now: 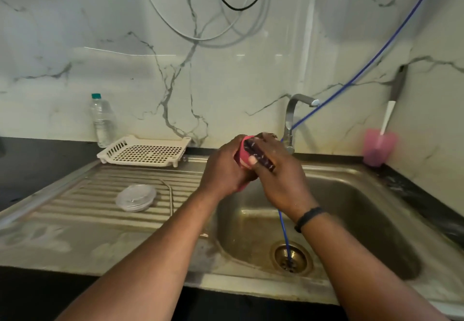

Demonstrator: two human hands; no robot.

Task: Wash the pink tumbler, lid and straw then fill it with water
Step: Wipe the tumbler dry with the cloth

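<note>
Held over the near-left edge of the steel sink basin (351, 210): pink tumbler (242, 153), mostly hidden, wrapped by the curled fingers of the left hand (224, 170), thumb tip showing on its side. Pressed against the tumbler's side by the right hand (278, 177): dark scrubbing pad (259, 155), flat and rectangular, flecked with white, pinned under the fingers. Black band (308, 217) around the right wrist. Lying on the ribbed steel draining board (88, 195), well left of the hands: clear round lid (135, 197), glossy plastic, and just beside it a thin bent metal straw (170, 195), running along the ridges. Behind these, at the wall: cream plastic rack (145, 151) with a slotted grid base, and a clear water bottle (101, 121) with a teal cap, upright. Right behind the hands: angular brushed-metal tap (292, 117), its base partly hidden by the right hand. Blue tube (364, 64) dropping from the upper right, passing the tap, hidden behind the right hand, reappearing below the wrist and ending in the brass-toned drain (291, 258). Far right corner on the dark countertop (37, 160): translucent pink cup (379, 148) holding a white-handled utensil (388, 117), leaning. White marble-patterned wall (125, 57) with grey veins; black and white cables (226, 19) looping down it.
</note>
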